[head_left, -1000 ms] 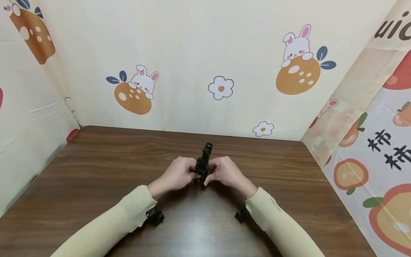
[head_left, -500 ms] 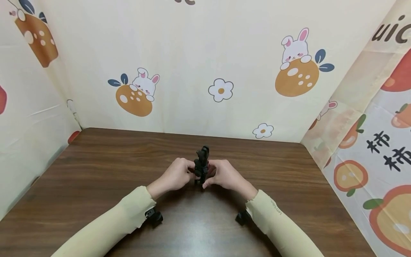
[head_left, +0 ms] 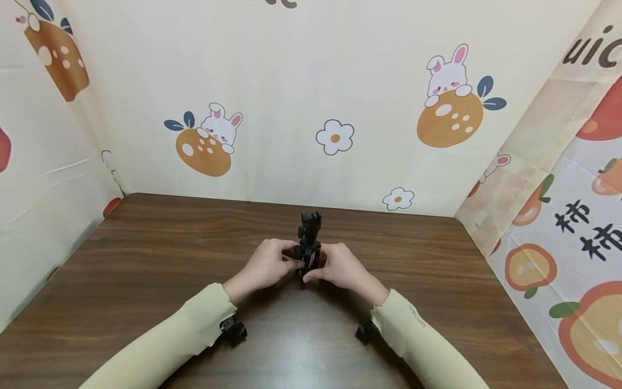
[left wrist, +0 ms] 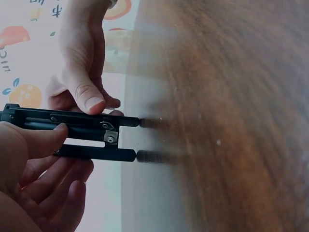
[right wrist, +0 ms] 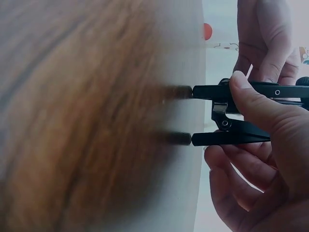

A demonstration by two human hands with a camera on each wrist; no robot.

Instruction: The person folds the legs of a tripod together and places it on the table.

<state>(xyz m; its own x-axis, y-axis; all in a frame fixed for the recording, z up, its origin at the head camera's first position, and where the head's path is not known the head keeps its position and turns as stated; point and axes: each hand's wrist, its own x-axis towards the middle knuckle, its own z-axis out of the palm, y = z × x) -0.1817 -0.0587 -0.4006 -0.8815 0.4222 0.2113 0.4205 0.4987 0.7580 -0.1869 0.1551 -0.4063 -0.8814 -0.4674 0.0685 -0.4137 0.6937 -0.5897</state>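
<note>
A small black tripod (head_left: 309,232) stands near the middle of the table, its legs folded close together. In both wrist views the leg tips meet the glossy tabletop. My left hand (head_left: 269,263) grips it from the left; in the left wrist view the thumb lies along one leg (left wrist: 91,152) with the fingers behind. From the right, my right hand (head_left: 342,267) holds the lower part. The right wrist view has its thumb (right wrist: 253,99) pressed on one leg and curled fingers by the other. A metal hinge piece (left wrist: 111,137) shows between the legs.
The brown wood-grain table (head_left: 146,259) reaches back to a patterned cloth wall (head_left: 277,108). More cloth hangs at the left and right sides. A black wrist camera (head_left: 233,330) sits at the left cuff, another (head_left: 365,332) at the right.
The tripod has turned between the hands, and its top, which leaned right a second ago, now looks wider and more upright. Both hands have stayed almost in place, with small finger shifts.
</note>
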